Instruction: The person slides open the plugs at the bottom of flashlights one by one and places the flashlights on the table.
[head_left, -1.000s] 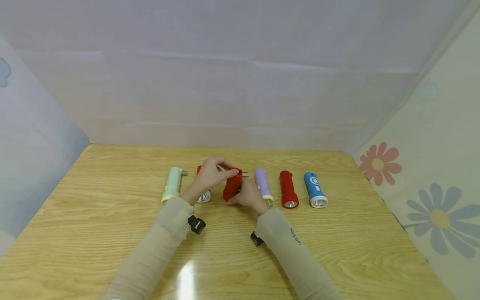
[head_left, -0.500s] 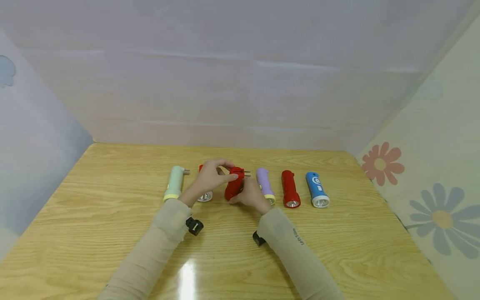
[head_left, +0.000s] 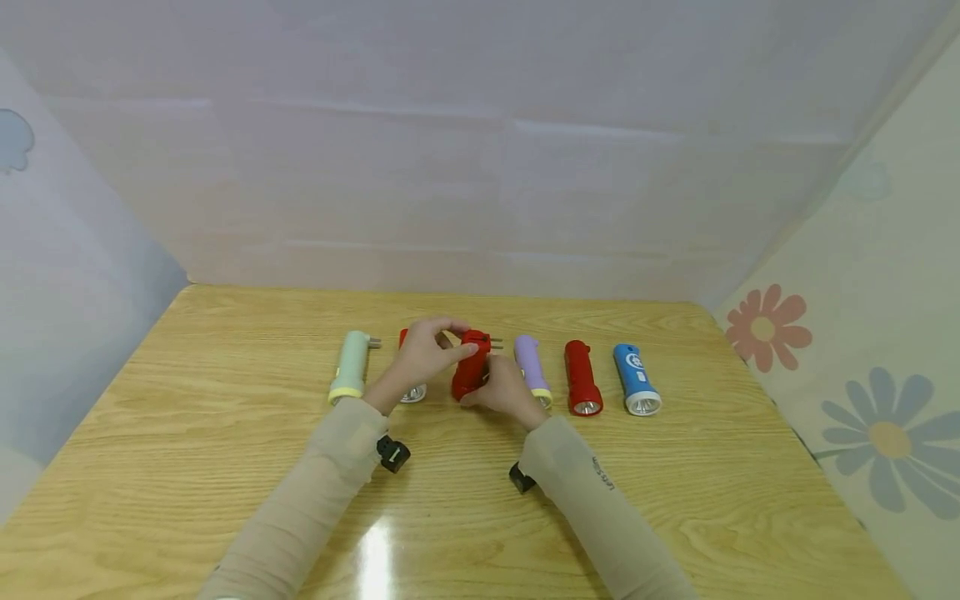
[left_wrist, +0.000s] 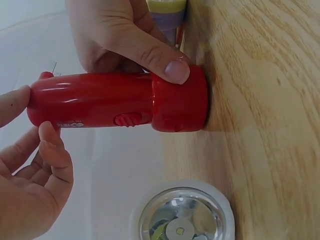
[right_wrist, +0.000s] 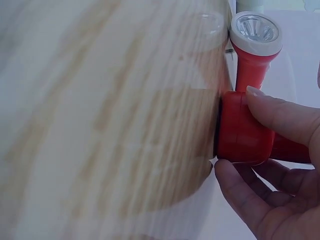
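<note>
While the left hand [head_left: 423, 354] pinches the held red flashlight [head_left: 467, 375] by its tail end between thumb and finger, the right hand [head_left: 504, 385] grips the wide head end from four o'clock, thumb on one side and a fingertip on the other. Both hands are closed only as far as the flashlight between them allows. It stands nearly upright, head down at the wooden table [head_left: 465, 517], two metal prongs [head_left: 497, 347] at its tail pointing toward three o'clock and a red switch [left_wrist: 127, 119] on its barrel. From it, the red-and-white flashlight [head_left: 412, 394] lies near at eight o'clock, partly hidden by the left arm, and the mint-green flashlight [head_left: 352, 362] farther off at nine. Toward three o'clock come the purple flashlight [head_left: 528, 360], partly behind the right hand, then the dark red flashlight [head_left: 579, 373] and the blue flashlight [head_left: 636, 382], farthest out.
</note>
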